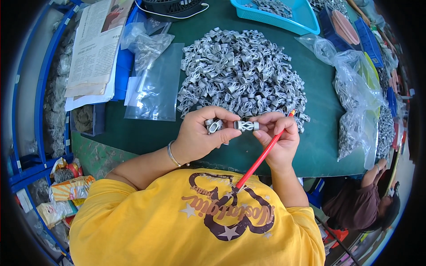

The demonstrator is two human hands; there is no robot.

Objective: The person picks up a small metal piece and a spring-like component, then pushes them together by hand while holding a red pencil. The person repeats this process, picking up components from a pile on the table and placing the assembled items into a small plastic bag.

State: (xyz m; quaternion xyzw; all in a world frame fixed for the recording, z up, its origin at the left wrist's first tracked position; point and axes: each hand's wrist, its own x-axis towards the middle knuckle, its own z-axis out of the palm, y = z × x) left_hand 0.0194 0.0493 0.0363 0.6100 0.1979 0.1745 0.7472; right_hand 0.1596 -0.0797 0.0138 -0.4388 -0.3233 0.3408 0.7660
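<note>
Between my two hands a small grey metal fitting (246, 126), with ribbed ends and an openwork middle, is held level by the fingertips. My left hand (202, 131) is closed, with its thumb and forefinger at the fitting's left end. More such fittings (214, 126) sit in its curled fingers. My right hand (282, 137) is closed too, with its fingertips at the fitting's right end. A slim red pencil (262, 156) also rests in it, slanting down toward my yellow shirt. Just beyond both hands lies a large heap of like fittings (239, 71).
The green tabletop (319, 150) carries a clear plastic bag (155, 95) at left, beside newspapers (93, 53). At the back stands a turquoise basket (279, 20). Filled bags (355, 102) lie right. Blue shelving (42, 88) rises left; another person (359, 204) is at far right.
</note>
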